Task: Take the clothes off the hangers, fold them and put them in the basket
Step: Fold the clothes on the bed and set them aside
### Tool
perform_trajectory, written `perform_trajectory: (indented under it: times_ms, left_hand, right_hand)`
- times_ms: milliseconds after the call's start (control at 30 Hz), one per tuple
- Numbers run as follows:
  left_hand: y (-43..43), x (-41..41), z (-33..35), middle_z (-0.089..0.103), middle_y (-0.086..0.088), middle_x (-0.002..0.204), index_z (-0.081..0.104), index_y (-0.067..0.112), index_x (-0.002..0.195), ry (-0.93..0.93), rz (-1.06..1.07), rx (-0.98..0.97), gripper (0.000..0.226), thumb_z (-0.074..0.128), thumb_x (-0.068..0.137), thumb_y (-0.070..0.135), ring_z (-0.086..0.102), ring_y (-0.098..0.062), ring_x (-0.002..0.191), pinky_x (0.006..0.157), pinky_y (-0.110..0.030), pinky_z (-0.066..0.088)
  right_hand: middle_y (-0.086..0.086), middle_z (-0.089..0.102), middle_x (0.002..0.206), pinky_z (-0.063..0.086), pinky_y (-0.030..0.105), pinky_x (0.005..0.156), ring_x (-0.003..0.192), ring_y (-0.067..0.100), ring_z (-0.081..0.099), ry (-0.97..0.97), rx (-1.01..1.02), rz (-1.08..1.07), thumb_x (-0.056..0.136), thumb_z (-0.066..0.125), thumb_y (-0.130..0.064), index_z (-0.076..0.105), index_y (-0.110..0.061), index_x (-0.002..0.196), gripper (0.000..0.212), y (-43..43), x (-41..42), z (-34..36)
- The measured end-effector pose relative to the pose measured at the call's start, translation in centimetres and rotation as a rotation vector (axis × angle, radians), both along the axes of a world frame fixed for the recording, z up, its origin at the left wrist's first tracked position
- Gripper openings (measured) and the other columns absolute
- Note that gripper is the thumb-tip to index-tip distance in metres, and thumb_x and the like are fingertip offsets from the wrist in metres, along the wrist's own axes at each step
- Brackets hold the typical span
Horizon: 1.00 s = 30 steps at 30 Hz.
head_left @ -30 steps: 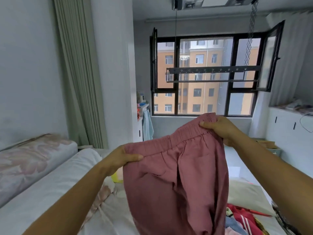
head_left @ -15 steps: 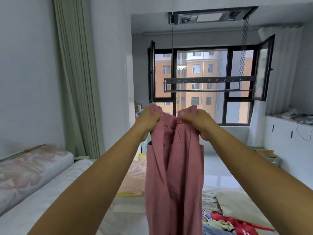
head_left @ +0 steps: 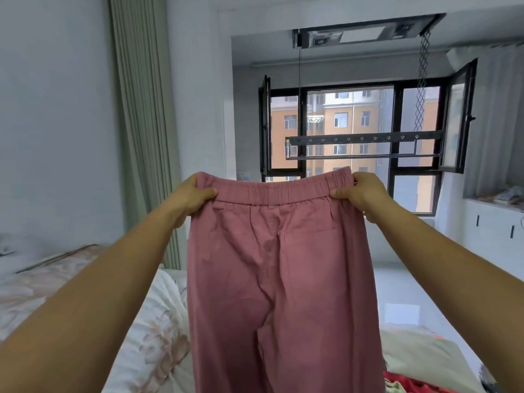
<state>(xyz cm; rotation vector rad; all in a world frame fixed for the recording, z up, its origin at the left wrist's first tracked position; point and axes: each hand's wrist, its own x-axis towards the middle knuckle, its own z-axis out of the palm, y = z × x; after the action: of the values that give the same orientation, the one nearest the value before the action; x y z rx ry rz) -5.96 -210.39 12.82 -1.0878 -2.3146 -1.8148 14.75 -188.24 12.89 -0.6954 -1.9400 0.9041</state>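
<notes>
Pink trousers [head_left: 280,279] hang spread flat in front of the person, held up at chest height by the elastic waistband, the legs dropping out of view at the bottom edge. The left hand [head_left: 192,194] pinches the waistband's left corner, thumb on the near side and fingers curled behind; the right hand [head_left: 360,191] pinches the right corner the same way. Below the trousers lies a bed with a white floral quilt [head_left: 158,330], and a heap of red and green clothes [head_left: 402,382] shows at the lower right. Farther off, a green curtain [head_left: 141,123] hangs beside the wall. Beyond it, a ceiling-hung drying rack [head_left: 363,143] crosses a black-framed window [head_left: 351,131].
</notes>
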Motion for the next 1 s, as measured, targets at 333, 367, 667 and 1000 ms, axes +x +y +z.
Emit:
perform_trajectory:
  times_ms: [333,367,667,1000]
  left_hand:
    - [2.4,3.4,1.2,0.056,-0.012,0.098,0.047,0.001,0.114,-0.024,0.191,0.082,0.028,0.052,0.088,0.009,0.056,-0.024,0.083,0.067,-0.033,0.049]
    - [3.2,4.6,1.4,0.055,-0.014,0.105,0.046,0.000,0.117,0.013,0.179,0.123,0.030,0.052,0.089,0.011,0.056,-0.025,0.086,0.073,-0.034,0.050]
    - [6.2,8.8,-2.3,0.038,-0.011,0.132,0.043,0.007,0.132,0.475,-0.258,0.017,0.055,0.055,0.080,0.020,0.044,-0.020,0.117,0.101,-0.028,0.039]
    - [7.8,9.4,-4.5,0.033,-0.009,0.147,0.036,0.010,0.142,0.407,-0.048,0.222,0.049,0.034,0.094,0.000,0.030,-0.020,0.136,0.111,-0.011,0.018]
  right_hand:
    - [0.018,0.052,0.117,0.046,0.040,0.087,0.104,0.034,0.052,-0.190,0.256,-0.120,0.092,0.050,-0.015,0.049,0.001,0.116,0.029,-4.1,-3.6,1.3]
    - [0.018,0.052,0.117,0.046,0.043,0.091,0.106,0.035,0.053,-0.158,0.229,-0.082,0.094,0.047,-0.015,0.049,0.001,0.117,0.028,-4.7,-4.3,1.7]
    - [0.002,0.064,0.089,0.050,0.034,0.085,0.082,0.015,0.060,0.216,-0.289,0.415,0.096,0.043,-0.043,0.063,-0.018,0.082,0.035,-6.5,-4.2,1.5]
    - [-0.007,0.054,0.054,0.045,0.021,0.058,0.047,0.002,0.052,0.211,-0.248,0.543,0.087,0.065,-0.024,0.051,-0.012,0.068,0.027,-7.3,-4.6,-1.1]
